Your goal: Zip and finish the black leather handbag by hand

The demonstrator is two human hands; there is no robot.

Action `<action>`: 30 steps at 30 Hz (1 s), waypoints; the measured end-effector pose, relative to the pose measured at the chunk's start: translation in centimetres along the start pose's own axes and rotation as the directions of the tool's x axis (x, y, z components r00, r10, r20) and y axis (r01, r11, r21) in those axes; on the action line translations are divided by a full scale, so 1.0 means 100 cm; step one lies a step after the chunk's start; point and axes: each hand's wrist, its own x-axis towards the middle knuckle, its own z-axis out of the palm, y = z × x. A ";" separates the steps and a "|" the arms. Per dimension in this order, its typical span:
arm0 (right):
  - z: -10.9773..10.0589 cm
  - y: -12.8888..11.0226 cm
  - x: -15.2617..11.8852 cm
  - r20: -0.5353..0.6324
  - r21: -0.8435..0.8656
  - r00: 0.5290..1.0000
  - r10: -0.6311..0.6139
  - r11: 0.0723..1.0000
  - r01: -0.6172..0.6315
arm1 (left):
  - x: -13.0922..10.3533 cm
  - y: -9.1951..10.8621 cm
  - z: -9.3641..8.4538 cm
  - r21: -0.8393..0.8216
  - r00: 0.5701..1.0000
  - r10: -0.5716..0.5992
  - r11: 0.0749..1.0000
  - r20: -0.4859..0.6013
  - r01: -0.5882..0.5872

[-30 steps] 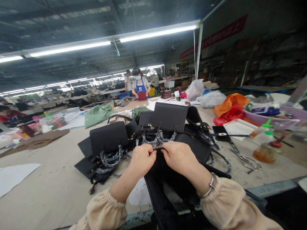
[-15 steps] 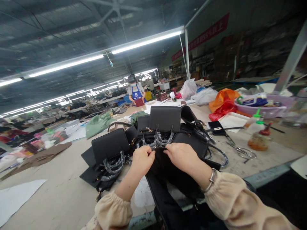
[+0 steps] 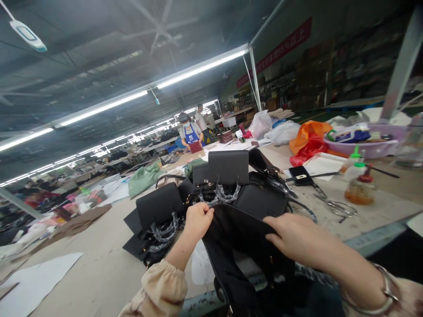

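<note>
- Head camera: the open black handbag (image 3: 246, 226) is at the near edge of the table (image 3: 102, 264), its mouth facing the wearer.
- The left hand (image 3: 199, 220) is closed, pinching the bag's edge between thumb and fingers.
- The right hand (image 3: 294, 237) is at the same edge, farther right — fingers curved, thumb apart; I cannot tell how firmly it grips.
- Just beyond lie finished-looking black handbags (image 3: 228, 167), some with plastic-wrapped handles (image 3: 167, 231).
- To their right: a phone (image 3: 300, 175), scissors (image 3: 340, 208) and an amber-stained bottle with a red top (image 3: 361, 191).
- Farther back on that side — a red plastic bag (image 3: 307, 149), an orange one and a purple basin (image 3: 380, 147).
- Green cloth (image 3: 144, 179) lies to the left; across the table, a person in a blue apron (image 3: 191, 135) holds something dark red.
</note>
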 end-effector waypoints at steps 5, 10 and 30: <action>0.003 -0.025 -0.028 -0.077 0.109 0.997 0.005 0.994 0.004 | 0.013 0.013 0.005 -0.071 0.993 0.117 0.991 0.034 -0.114; -0.006 -0.036 -0.046 -0.011 0.339 0.999 -0.053 0.939 0.054 | 0.027 0.023 0.013 -0.162 0.959 0.272 0.953 0.080 -0.256; 0.006 -0.012 0.073 -0.228 0.216 0.964 -0.138 0.958 0.188 | -0.004 0.032 -0.005 -0.565 0.981 0.149 0.823 0.121 -0.055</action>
